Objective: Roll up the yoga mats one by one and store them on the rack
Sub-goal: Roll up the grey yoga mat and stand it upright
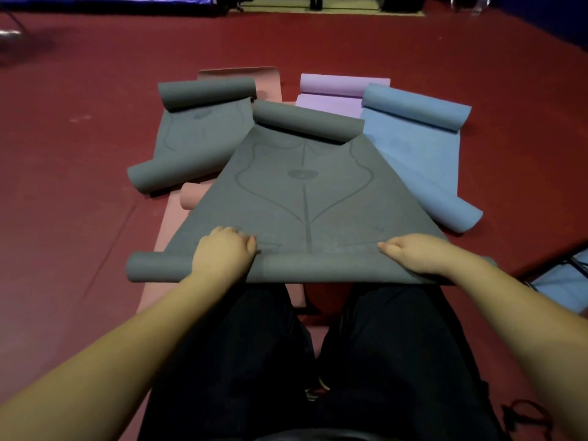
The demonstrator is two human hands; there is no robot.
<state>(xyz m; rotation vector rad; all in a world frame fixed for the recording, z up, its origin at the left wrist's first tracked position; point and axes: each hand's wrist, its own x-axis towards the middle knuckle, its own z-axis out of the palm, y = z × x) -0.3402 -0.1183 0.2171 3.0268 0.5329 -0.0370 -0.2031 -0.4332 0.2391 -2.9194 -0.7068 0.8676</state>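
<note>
**Rolling the near end of a grey mat on the red floor**

Covering nearly everything in view is a dark red floor (79,186), with a faint seam line running diagonally across its left side. At the far left edge a blurred grey shape is too indistinct to tell. Left of centre lies a second grey mat (197,135), both its ends curled into rolls, resting on a pink mat (165,237) that stretches toward the person. The left hand (226,253) presses down on the rolled near end of the grey mat (305,198), fingers bent over the roll. This mat runs away from the person along the middle of the floor, printed with thin guide lines, its far end also curled. The right hand (416,253) rests on the same roll, fingers curved over it, thumb pointing inward. Dark trousers (381,361) fill the near edge. Behind lie a lilac mat (334,93) and a blue mat (420,148), both partly rolled. Blue padding (95,1) lines the far wall.
</note>
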